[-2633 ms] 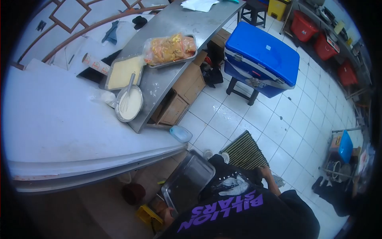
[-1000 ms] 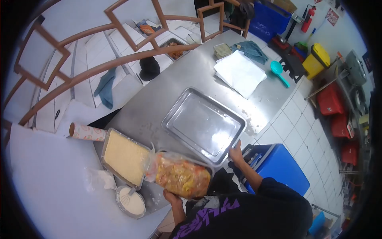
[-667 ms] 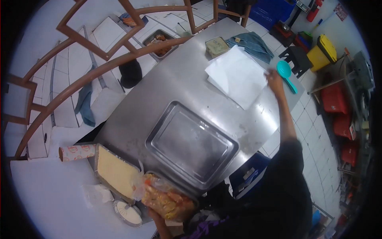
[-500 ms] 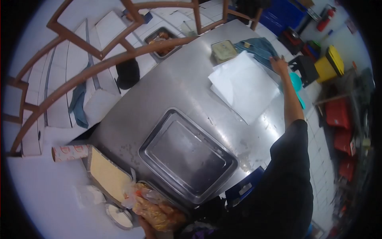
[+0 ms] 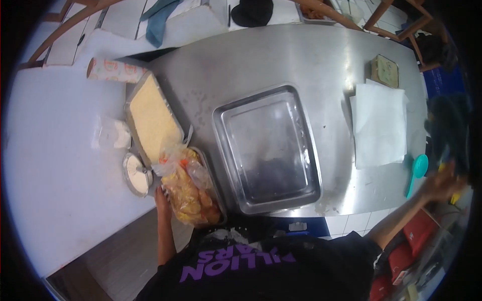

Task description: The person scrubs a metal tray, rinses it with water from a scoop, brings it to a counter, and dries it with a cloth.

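Note:
My left hand is at the left side of a metal tray, gripping its edge, fingers partly hidden. A clear plastic bag of yellow marinated meat, apparently chicken pieces, lies in that tray. My right hand reaches past the table's right end, smeared by motion. Beside it is a blurred dark bluish shape, which looks like the cloth; the grip cannot be made out. Nearest on the table are a turquoise scoop and white paper sheets.
A large empty steel tray sits mid-table. Left are a tray of pale crumbs, a bowl of white powder and a printed paper roll. A square tub stands at the back right. Red bins are beyond the right side.
My view has swung, centring the steel tray. My right hand has moved from the cloth on the table outward past its end, and the cloth is off the table. My left hand stays beside the bagged meat.

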The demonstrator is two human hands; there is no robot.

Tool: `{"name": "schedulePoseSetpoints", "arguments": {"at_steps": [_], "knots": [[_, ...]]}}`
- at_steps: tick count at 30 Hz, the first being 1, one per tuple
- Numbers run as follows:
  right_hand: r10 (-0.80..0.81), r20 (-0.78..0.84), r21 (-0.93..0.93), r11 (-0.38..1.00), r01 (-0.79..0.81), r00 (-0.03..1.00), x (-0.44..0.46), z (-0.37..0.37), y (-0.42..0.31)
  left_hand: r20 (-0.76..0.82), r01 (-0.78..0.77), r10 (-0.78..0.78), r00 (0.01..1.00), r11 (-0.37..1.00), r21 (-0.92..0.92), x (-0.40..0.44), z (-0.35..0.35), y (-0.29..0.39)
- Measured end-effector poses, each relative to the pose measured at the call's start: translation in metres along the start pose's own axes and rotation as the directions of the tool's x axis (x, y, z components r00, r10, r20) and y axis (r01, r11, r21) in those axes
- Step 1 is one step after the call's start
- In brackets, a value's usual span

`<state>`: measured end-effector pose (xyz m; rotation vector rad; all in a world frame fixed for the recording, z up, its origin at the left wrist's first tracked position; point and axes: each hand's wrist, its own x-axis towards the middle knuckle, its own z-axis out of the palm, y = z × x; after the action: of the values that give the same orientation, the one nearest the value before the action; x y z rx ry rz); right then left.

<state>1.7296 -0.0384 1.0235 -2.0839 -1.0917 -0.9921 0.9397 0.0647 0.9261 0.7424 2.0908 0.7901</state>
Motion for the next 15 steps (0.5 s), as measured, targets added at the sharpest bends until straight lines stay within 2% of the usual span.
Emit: {"name": "schedulePoseSetpoints", "arguments": {"at_steps": [1,3,5,7,8,9,11,12,13,14,15], "knots": [[0.088,-0.009,0.087,0.992,-0.087,0.996,-0.004,-0.02,-0.019,-0.033,-0.199,0.201,0.979,0.978,0.053,0.007,-0.005,-0.004],[0.186,-0.003,0.204,0.962,-0.181,0.983,-0.015,-0.048,-0.058,-0.174,-0.464,0.495,0.851,0.865,0.19,-0.028,0.038,0.054],[0.239,0.023,0.286,0.929,-0.235,0.971,-0.027,-0.064,-0.099,-0.098,-0.673,0.729,0.678,0.669,0.316,-0.073,0.084,0.106],[0.27,0.063,0.359,0.892,-0.274,0.961,-0.037,-0.069,-0.146,0.153,-0.787,0.789,0.596,0.535,0.305,-0.101,0.12,0.139],[0.277,0.088,0.393,0.873,-0.289,0.957,-0.041,-0.067,-0.17,0.25,-0.846,0.811,0.529,0.479,0.235,-0.098,0.138,0.144],[0.279,0.116,0.426,0.853,-0.302,0.953,-0.045,-0.062,-0.195,0.339,-0.894,0.827,0.448,0.422,0.153,-0.092,0.155,0.15],[0.242,0.208,0.491,0.812,-0.315,0.948,-0.048,-0.033,-0.245,0.445,-0.921,0.814,0.373,0.383,0.072,-0.062,0.193,0.158],[0.198,0.284,0.52,0.79,-0.325,0.938,-0.048,-0.015,-0.269,0.476,-0.906,0.786,0.394,0.418,0.06,-0.05,0.213,0.167],[0.12,0.453,0.636,0.651,-0.415,0.883,-0.048,0.001,-0.289,0.511,-0.889,0.753,0.415,0.455,0.052,-0.039,0.231,0.174],[-0.019,0.52,0.468,0.843,-0.266,0.854,-0.05,0.014,-0.301,0.538,-0.909,0.758,0.369,0.414,0.04,-0.024,0.248,0.179],[-0.036,0.533,0.386,0.9,-0.205,0.845,-0.076,0.034,-0.306,0.562,-0.93,0.765,0.315,0.366,0.024,-0.009,0.266,0.183]]}}
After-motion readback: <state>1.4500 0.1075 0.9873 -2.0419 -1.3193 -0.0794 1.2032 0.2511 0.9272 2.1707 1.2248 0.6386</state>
